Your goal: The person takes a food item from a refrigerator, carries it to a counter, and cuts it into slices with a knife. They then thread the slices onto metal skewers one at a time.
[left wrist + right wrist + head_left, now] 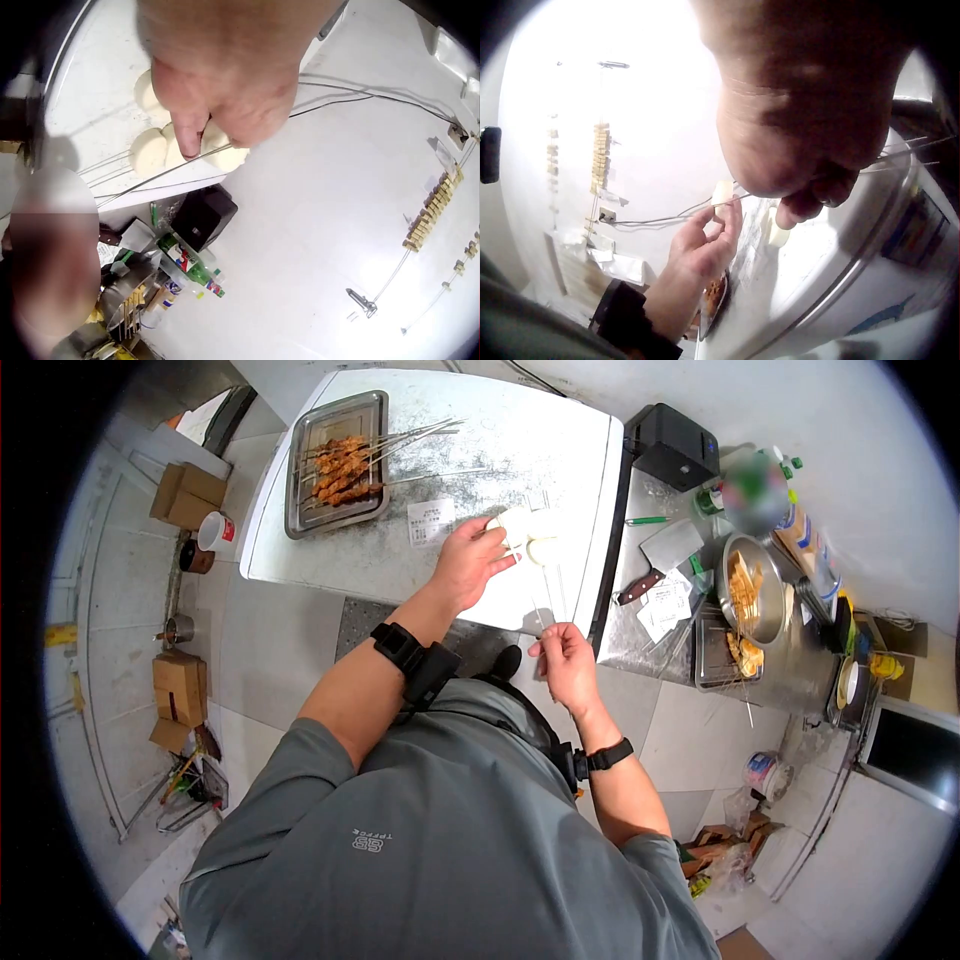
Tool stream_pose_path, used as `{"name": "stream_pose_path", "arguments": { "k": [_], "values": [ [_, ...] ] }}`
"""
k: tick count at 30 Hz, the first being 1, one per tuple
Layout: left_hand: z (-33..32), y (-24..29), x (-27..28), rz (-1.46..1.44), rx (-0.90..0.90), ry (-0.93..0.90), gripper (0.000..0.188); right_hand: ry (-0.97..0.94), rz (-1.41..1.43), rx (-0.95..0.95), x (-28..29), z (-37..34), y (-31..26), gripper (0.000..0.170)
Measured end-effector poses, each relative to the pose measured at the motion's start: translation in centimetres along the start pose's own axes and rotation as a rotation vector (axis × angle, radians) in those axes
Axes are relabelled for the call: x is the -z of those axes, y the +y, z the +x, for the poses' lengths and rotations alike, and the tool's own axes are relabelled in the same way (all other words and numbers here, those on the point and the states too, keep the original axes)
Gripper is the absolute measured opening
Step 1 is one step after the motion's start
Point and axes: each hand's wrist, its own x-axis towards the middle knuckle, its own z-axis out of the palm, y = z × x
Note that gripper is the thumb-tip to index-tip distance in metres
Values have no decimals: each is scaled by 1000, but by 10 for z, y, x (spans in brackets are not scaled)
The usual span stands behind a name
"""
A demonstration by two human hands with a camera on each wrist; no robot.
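My left hand [466, 568] holds a pale round slice of food [512, 526] over the white tabletop, its thumb and fingers on either side. Below it, my right hand [570, 668] pinches the lower end of a thin skewer [538, 608] that runs up toward that slice. Another pale slice [543, 551] lies beside the left fingertips, with thin sticks extending from it. In the left wrist view, several pale slices [148, 152] sit under the hand, and the skewer crosses by the thumb. The right wrist view shows the held slice [722, 196] edge-on.
A metal tray [297, 505] with browned meat skewers [342, 470] stands at the table's left, near a printed slip [430, 522]. On the right counter are a cleaver [672, 547], a steel bowl [732, 547], a smaller tray [712, 660] and a black box [676, 446].
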Motion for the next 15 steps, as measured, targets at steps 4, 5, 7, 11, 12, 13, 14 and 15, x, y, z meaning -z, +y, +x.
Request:
{"name": "stream_pose_path", "arguments": {
  "k": [4,5,7,11,12,13,14,15],
  "values": [
    [8,-5,8,109,-58,-74,34,-2,17,-4,-1,0,-2,15],
    [9,-6,11,206,-109,-123,34,-2,17,-5,-2,0,-2,15],
    [32,-26,38,404,-264,-189,34,7,38,8,-3,1,-3,15],
    [41,-34,50,555,-426,-280,33,14,28,0,-3,2,-2,14],
    [31,-23,36,555,-426,-280,33,14,33,7,-3,3,0,14],
    [10,-2,7,275,-210,-147,32,14,37,14,-4,4,0,14],
    [-1,10,-8,-5,6,-14,32,14,37,14,-4,4,-1,14],
    [-1,10,-8,-5,6,-14,32,7,42,-3,-4,3,-3,15]
  ]
}}
